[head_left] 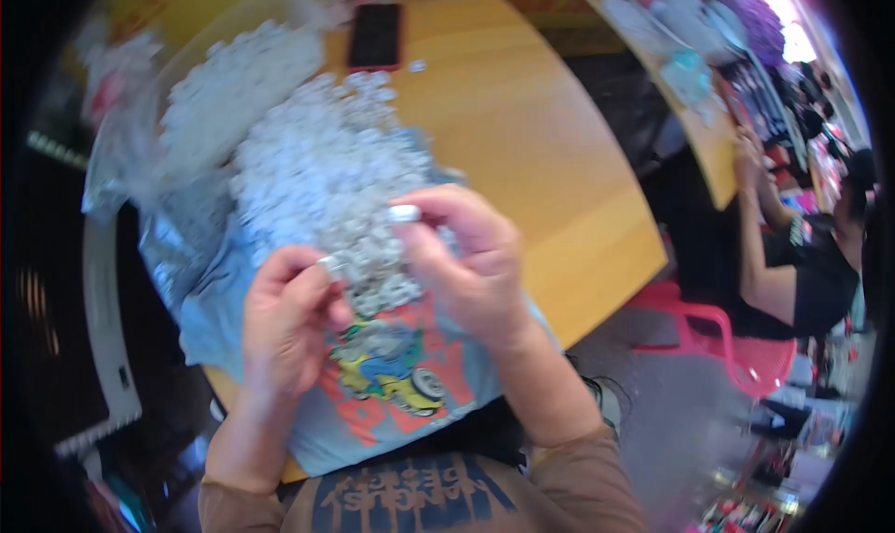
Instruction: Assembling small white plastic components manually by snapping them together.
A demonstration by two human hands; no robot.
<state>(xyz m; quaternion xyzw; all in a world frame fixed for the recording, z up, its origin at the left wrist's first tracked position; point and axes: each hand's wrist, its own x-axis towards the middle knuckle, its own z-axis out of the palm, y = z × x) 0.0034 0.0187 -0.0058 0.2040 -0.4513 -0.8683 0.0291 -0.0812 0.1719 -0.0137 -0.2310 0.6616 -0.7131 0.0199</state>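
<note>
My right hand [471,253] pinches a small white piece [404,213] between thumb and forefinger. To its left, my left hand [291,314] is closed in a pinch on another small whitish piece [331,266]. Both are too small and blurred for me to tell their kind. Beneath and beyond my hands spreads a heap of small white pieces [312,151]. Its nearer part [373,244] looks greyer or clearer. The heap lies on a light blue printed cloth [312,435], which looks like a T-shirt with a cartoon vehicle on it.
At the far left a clear container [280,6] holds more white pieces, with crumpled clear plastic [117,165] beside it. A dark phone [376,37] with a red edge lies on the wooden table [522,151]. Rightward are a pink chair [713,333] and a seated person [778,281] at another table.
</note>
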